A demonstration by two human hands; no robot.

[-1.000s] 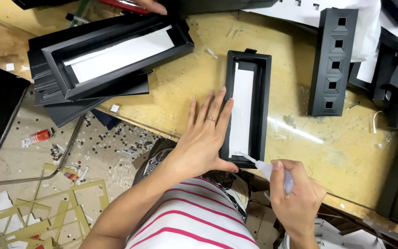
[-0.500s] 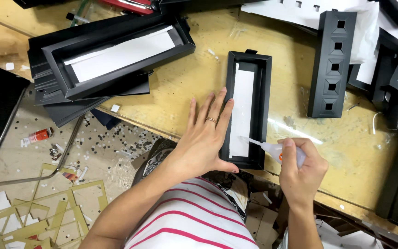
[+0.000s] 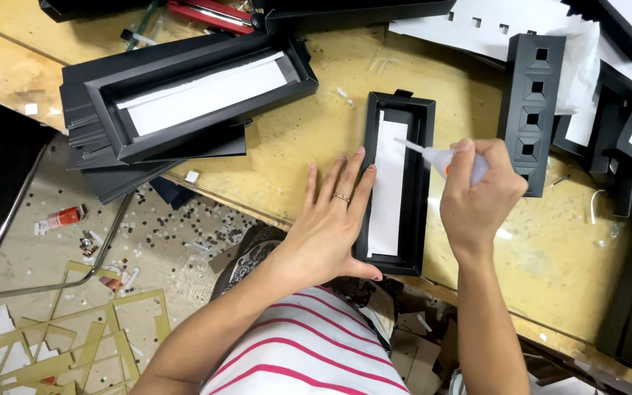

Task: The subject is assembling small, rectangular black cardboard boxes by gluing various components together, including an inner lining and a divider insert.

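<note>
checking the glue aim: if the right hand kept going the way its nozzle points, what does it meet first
Likely the white strip inside the black tray; the right hand aims its glue bottle there, though height is unclear.

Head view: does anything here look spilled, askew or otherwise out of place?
On the workbench nothing stands out: the left hand steadies the black tray while the right hand holds a glue bottle over it. The floor is littered with small paper scraps and cardboard offcuts.

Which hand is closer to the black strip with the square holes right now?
Right. The right hand, gripping the glue bottle, sits just beside the black strip with square holes. The left hand lies flat on the table, against the far side of the open black tray.
</note>
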